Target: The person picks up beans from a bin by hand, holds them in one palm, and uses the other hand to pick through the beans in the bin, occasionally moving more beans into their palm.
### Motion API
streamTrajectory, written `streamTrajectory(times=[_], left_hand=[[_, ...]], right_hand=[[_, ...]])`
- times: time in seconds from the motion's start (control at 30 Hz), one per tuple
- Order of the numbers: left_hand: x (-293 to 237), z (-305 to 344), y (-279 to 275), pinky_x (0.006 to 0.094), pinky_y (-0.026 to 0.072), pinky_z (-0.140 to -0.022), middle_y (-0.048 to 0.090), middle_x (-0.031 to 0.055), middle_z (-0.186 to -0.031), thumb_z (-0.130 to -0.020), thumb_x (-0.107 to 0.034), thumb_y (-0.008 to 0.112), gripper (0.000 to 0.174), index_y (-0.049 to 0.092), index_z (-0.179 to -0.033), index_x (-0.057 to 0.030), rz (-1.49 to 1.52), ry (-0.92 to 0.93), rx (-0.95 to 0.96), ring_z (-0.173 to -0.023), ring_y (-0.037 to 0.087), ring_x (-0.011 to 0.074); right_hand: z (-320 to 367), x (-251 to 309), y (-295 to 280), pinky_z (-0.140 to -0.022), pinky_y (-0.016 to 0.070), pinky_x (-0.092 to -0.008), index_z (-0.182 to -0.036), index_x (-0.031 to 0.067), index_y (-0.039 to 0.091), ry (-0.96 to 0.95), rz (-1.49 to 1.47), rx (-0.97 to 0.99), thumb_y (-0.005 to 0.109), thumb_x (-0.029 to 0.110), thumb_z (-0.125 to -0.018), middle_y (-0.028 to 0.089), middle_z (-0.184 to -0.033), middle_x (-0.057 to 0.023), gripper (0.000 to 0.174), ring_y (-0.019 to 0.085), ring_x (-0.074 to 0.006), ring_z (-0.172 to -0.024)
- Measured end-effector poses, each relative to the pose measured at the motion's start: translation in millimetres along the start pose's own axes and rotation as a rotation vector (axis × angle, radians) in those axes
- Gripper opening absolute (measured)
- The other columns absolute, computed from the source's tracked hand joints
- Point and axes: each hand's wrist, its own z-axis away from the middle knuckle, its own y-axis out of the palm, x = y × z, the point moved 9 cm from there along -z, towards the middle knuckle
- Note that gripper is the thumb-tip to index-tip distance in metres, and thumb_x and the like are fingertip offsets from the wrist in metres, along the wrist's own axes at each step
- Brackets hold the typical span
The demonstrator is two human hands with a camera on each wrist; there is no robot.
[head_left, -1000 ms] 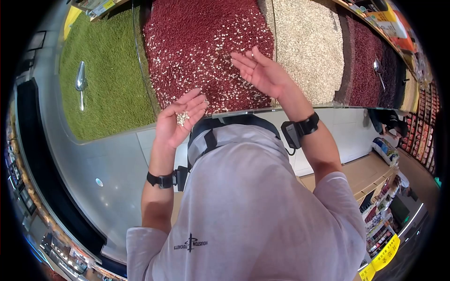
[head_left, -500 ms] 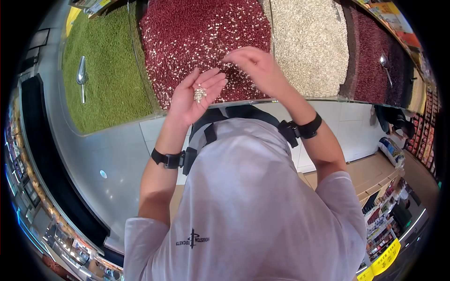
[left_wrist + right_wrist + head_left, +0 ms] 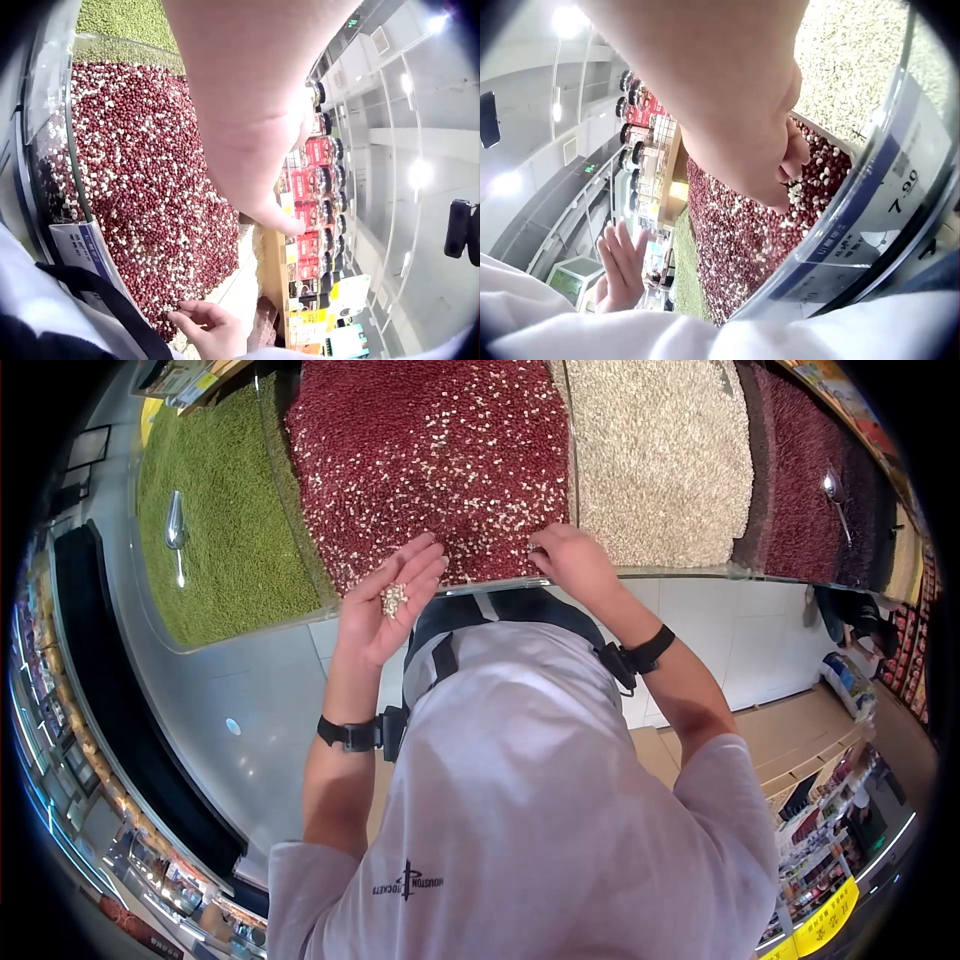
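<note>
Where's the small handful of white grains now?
Left of centre in the head view, the white grains lie in the left hand, near the red beans.

in clear-walled bin [image 3: 660,572]: dark red grains [image 3: 795,490], pale grains [image 3: 660,460], red beans [image 3: 375,390] strewn with pale grains, green beans [image 3: 225,560].

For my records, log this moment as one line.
left hand: palm up, holding small whitish kernels; right hand: fingers bent, at front of white-flecked dark-red bean heap; grip: unclear
</note>
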Motion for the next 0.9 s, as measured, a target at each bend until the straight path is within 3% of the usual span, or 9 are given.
streamTrajectory(times=[0.33,0.43,0.53,0.63,0.7,0.73,0.8,0.83,0.9], left_hand=[[6.3,4.9,-4.5,0.0436,0.0466,-0.105,0.043,0.0282,-0.139,-0.101,-0.011,0.034,0.049,0.022,-0.145,0.0076,0.049,-0.017,0.003,-0.125,0.05,0.0387],[4.1,6.0,-7.5,0.0412,0.0506,-0.101,0.046,0.0275,-0.136,-0.1,-0.015,0.039,0.049,0.03,-0.142,0.0087,-0.025,0.002,-0.028,-0.123,0.052,0.0347],[2.5,6.0,-8.7,0.0414,0.0511,-0.1,0.046,0.0274,-0.136,-0.1,-0.014,0.038,0.049,0.029,-0.142,0.0087,-0.025,0.001,-0.032,-0.123,0.052,0.0348],[1.5,5.3,-8.5,0.0415,0.0514,-0.1,0.047,0.0274,-0.136,-0.1,-0.014,0.038,0.048,0.03,-0.141,0.009,-0.029,-0.003,-0.03,-0.123,0.053,0.035],[-0.1,6.4,-9.1,0.0417,0.0513,-0.1,0.048,0.0276,-0.134,-0.1,-0.014,0.038,0.047,0.031,-0.141,0.0095,-0.029,0.003,-0.038,-0.122,0.053,0.0353],[-1.2,7.2,-9.1,0.0417,0.0513,-0.1,0.048,0.0276,-0.134,-0.1,-0.014,0.038,0.047,0.031,-0.141,0.0095,-0.03,0.006,-0.037,-0.122,0.053,0.0353],[-2.3,7.3,-9.9,0.0418,0.0513,-0.1,0.049,0.028,-0.133,-0.1,-0.013,0.038,0.047,0.032,-0.14,0.0099,-0.02,0.005,-0.044,-0.122,0.053,0.0357],[-2.3,7.2,-9.3,0.0418,0.0513,-0.1,0.049,0.028,-0.133,-0.1,-0.013,0.038,0.047,0.032,-0.14,0.0099,-0.021,0.004,-0.041,-0.122,0.053,0.0357],[-4.2,8.3,-11.1,0.0419,0.0513,-0.1,0.049,0.0283,-0.133,-0.1,-0.013,0.038,0.047,0.032,-0.14,0.01,-0.04,0.017,-0.071,-0.122,0.053,0.0359]], right_hand=[[-0.8,-5.8,18.7,-0.073,0.0538,-0.0406,-0.088,0.0063,0.06,0.056,0.126,0.044,0.066,0.019,-0.081,0.06,-0.087,-0.0106,0.015,0.063,-0.0289,-0.088],[-0.5,-7.6,25.9,-0.073,0.0537,-0.0411,-0.086,0.0064,0.061,0.041,0.126,0.045,0.065,0.018,-0.082,0.061,-0.086,-0.0104,0.013,0.063,-0.0287,-0.088],[-2.8,-8.3,25.3,-0.072,0.0541,-0.0412,-0.089,0.0055,0.064,0.006,0.113,0.017,0.063,0.016,-0.082,0.064,-0.085,-0.011,0.012,0.064,-0.0307,-0.085],[-9.9,-6.3,13.8,-0.071,0.0549,-0.0374,-0.099,0.0049,0.067,0.047,-0.045,0.022,0.064,0.014,-0.083,0.068,-0.089,-0.0126,0.019,0.067,-0.0273,-0.08],[-7.6,-24.3,17.1,-0.072,0.0565,-0.0317,-0.109,0.001,0.067,0.409,-0.515,0.134,0.065,0.01,-0.086,0.07,-0.093,-0.0137,0.025,0.069,-0.0213,-0.078],[-10.0,-26.0,18.9,-0.072,0.0565,-0.0317,-0.109,0.001,0.067,0.407,-0.515,0.134,0.065,0.01,-0.086,0.07,-0.093,-0.0137,0.025,0.069,-0.0213,-0.078],[-5.5,-37.7,39.9,-0.073,0.0565,-0.0262,-0.113,-0.0013,0.064,0.687,-1.289,0.096,0.062,0.01,-0.092,0.069,-0.097,-0.0097,0.024,0.067,-0.0122,-0.081],[-6.1,-36.6,38.9,-0.08,0.0578,-0.0284,-0.113,-0.0067,0.062,0.74,-1.402,0.083,0.062,0.008,-0.093,0.068,-0.098,-0.0126,0.025,0.068,-0.0176,-0.085],[-9.8,-36.8,39.9,-0.082,0.0572,-0.0284,-0.116,-0.0059,0.06,0.744,-1.517,0.069,0.061,0.009,-0.093,0.067,-0.101,-0.0124,0.027,0.067,-0.0174,-0.088]])
